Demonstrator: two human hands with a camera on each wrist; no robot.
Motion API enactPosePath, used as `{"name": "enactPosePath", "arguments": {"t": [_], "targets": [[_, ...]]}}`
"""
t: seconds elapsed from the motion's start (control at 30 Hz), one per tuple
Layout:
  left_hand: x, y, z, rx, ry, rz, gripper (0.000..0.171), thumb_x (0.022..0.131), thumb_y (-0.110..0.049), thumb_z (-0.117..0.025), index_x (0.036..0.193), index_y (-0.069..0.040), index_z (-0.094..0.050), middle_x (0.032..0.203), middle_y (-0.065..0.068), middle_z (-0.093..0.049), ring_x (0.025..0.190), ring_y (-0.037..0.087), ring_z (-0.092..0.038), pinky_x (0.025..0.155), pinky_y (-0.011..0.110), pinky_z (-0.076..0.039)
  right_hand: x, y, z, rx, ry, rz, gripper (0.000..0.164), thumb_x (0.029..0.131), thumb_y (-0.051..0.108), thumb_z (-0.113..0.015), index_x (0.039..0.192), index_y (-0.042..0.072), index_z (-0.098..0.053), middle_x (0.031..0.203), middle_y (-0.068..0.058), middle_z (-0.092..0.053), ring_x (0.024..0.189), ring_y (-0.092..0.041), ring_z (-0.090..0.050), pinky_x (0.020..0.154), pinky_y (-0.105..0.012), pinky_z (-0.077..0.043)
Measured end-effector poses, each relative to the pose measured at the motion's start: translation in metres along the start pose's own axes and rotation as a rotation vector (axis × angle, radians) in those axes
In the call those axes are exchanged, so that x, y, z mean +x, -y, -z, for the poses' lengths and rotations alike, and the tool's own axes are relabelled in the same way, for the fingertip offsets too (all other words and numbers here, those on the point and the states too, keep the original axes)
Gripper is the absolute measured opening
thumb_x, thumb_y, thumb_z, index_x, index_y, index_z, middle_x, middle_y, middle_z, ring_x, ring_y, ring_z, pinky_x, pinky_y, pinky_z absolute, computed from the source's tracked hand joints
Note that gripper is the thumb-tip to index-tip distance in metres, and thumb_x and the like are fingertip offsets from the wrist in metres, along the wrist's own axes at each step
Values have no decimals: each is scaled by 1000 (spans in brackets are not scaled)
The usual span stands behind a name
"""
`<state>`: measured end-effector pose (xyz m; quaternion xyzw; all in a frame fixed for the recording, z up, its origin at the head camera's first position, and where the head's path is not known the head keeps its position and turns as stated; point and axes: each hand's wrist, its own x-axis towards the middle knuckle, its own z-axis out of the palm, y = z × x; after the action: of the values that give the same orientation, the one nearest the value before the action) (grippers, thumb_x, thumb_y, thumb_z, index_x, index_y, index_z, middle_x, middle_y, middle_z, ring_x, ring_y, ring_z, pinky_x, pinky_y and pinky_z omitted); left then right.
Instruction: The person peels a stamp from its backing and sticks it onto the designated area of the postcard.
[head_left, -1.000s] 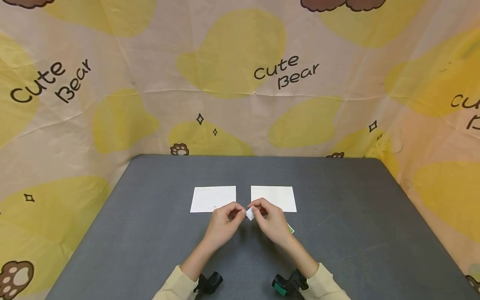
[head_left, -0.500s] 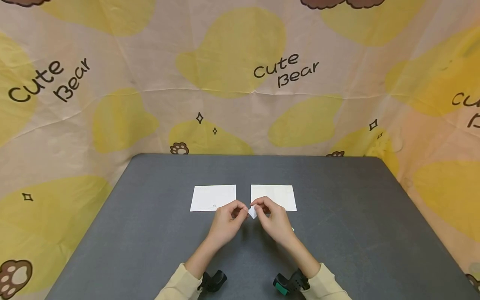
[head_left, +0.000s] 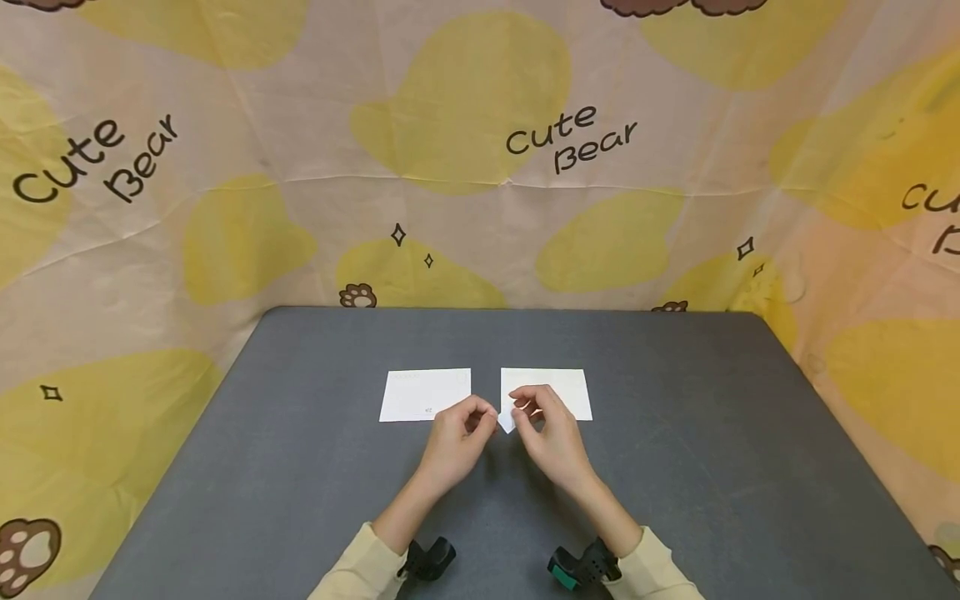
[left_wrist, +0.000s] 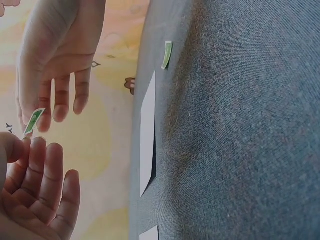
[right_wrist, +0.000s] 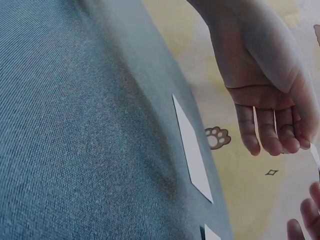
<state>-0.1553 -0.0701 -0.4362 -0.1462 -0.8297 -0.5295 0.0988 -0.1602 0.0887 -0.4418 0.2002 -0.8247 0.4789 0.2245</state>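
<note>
My left hand [head_left: 457, 440] pinches a small green stamp with a white border [left_wrist: 34, 121] between thumb and fingertips. In the head view the pale back of the stamp faces up. My right hand [head_left: 555, 442] is close on the other side, its thumb next to the stamp; index finger and thumb stand apart, the other fingers loosely bent. Whether the right thumb touches the stamp cannot be made out. Beyond the hands lie two white cards, the left card [head_left: 423, 396] with faint print and the right card [head_left: 562, 392] partly behind my right hand.
Another green stamp [left_wrist: 167, 55] lies on the dark grey table [head_left: 315, 467], hidden by my right arm in the head view. A yellow-patterned cloth [head_left: 465, 117] hangs behind the table's far edge. A black device [head_left: 431, 560] is strapped to each wrist.
My right index finger has lifted away from its thumb and the stamp. The stamp has shifted slightly right with the left hand. The green stamp by my right wrist has become hidden.
</note>
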Motion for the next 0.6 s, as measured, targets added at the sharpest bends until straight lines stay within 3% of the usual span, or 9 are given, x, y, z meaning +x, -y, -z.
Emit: {"name": "enactPosePath", "arguments": {"t": [0.17,0.3,0.6], "targets": [[1,-1,0,-7,-19,-8,15,85,-5,-57,74,-14,-62,64,-4,-62,56,3,-54,51,19,-45,0,-2,1,-52,-24,58,20,76,-5,-66,83,11,-58,83,2,-53,76,-12,-53,64,-31,-51],[2,-3,0,-11,-28,-14,15,85,-5,-57,74,-13,-62,64,-6,-61,56,2,-54,50,20,-46,-2,-4,2,-76,-16,86,17,77,-2,-67,82,11,-59,83,1,-53,76,-12,-53,64,-31,-51],[3,-3,1,-12,-10,-43,14,86,-4,-56,75,-12,-62,66,-5,-62,58,2,-55,51,19,-47,-6,-4,0,-63,35,64,16,78,1,-69,85,13,-60,83,3,-53,75,-17,-53,66,-35,-52]]}}
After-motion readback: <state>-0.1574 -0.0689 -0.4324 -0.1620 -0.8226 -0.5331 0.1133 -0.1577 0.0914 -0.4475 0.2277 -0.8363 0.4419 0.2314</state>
